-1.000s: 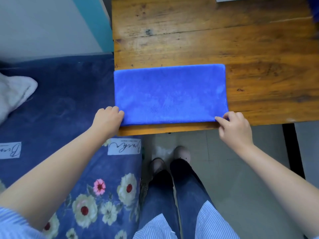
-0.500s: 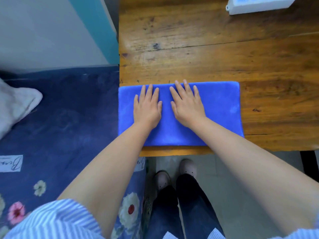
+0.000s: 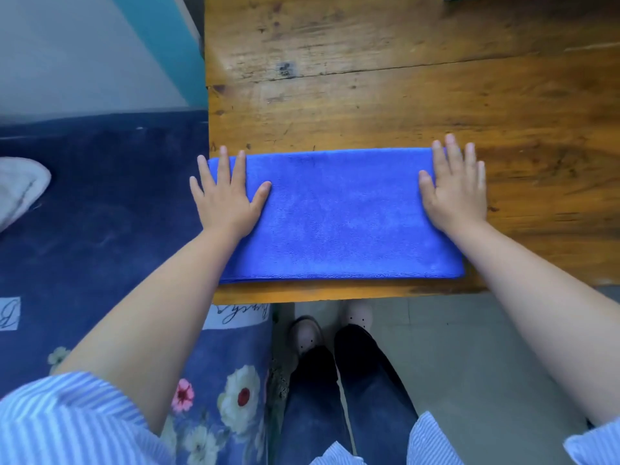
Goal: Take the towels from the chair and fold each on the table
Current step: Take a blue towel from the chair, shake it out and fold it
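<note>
Blue towel [image 3: 339, 216] lies folded in long strip at near edge of wooden surface [image 3: 369, 95]. My left hand [image 3: 225, 199] and right hand [image 3: 456, 193] press flat on its ends, grip wide, holding nothing. Smooth outward evenly, keep edges aligned before next fold.

One blue towel [image 3: 339, 213] on one wooden table [image 3: 385, 95]; two hands, left [image 3: 225, 199] & right [image 3: 456, 193]; two shoes [image 3: 335, 327] near; one white cloth [image 3: 18, 189] far left.
</note>
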{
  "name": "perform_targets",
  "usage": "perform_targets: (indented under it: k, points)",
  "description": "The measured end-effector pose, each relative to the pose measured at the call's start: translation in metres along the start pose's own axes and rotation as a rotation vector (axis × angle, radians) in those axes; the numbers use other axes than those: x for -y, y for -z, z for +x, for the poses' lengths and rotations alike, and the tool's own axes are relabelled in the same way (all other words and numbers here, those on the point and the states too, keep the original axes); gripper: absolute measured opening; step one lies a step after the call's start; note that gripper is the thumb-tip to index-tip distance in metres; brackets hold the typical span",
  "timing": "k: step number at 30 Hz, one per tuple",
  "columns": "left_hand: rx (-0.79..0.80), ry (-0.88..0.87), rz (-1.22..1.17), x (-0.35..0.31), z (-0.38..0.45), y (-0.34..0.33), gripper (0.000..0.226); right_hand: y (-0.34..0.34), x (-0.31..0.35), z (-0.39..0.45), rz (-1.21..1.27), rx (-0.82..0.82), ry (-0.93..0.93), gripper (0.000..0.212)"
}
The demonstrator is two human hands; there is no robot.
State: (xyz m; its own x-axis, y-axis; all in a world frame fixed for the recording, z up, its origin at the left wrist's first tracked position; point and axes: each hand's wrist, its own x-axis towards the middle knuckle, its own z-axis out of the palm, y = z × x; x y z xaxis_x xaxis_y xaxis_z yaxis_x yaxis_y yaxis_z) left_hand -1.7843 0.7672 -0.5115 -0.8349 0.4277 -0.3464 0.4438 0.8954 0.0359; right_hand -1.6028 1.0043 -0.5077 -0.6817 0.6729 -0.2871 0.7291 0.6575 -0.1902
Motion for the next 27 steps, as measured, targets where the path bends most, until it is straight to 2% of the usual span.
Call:
perform_targets:
  k: [2, 4, 7, 10, 13, 16, 20, 21, 24, 27]
  points:
    - [-0.009, -0.003, 0.068, -0.004, -0.006, 0.004, 0.069, 0.003, -0.014, -0.004, 0.041, 0.005, -0.078, 0.073]
    - [-0.038, -0.084, 0.091, -0.01, -0.018, 0.003, 0.069, 0.006, -0.021, -0.013, 0.094, 0.008, -0.113, 0.074]
    - [-0.141, -0.431, 0.091, -0.029, -0.047, -0.009, 0.069, 0.009, -0.025, -0.042, 0.159, -0.033, -0.139, 0.068]
    - [-0.089, -0.64, 0.141, -0.054, -0.073, -0.027, 0.062, 0.008, -0.02, -0.081, 0.137, -0.12, -0.166, 0.063]
    - [0.047, -0.638, 0.234, -0.071, -0.087, -0.034, 0.061, 0.003, -0.016, -0.103, 0.113, -0.021, -0.272, 0.057]
    - [0.087, -0.583, 0.249, -0.077, -0.09, -0.034, 0.062, 0.003, -0.014, -0.108, 0.143, 0.07, -0.365, 0.052]
    - [0.2, -0.513, 0.27, -0.086, -0.094, -0.019, 0.089, 0.004, -0.005, -0.104, 0.326, 0.113, -0.425, 0.038]
    - [0.207, -0.509, 0.239, -0.089, -0.094, -0.015, 0.087, 0.004, -0.003, -0.103, 0.357, 0.113, -0.439, 0.036]
    - [0.116, -0.584, 0.233, -0.1, -0.083, -0.001, 0.054, 0.004, 0.0, -0.099, 0.437, 0.111, -0.486, 0.032]
    - [0.028, -0.611, 0.151, -0.123, -0.058, 0.018, 0.043, 0.006, -0.002, -0.097, 0.499, 0.11, -0.506, 0.03]
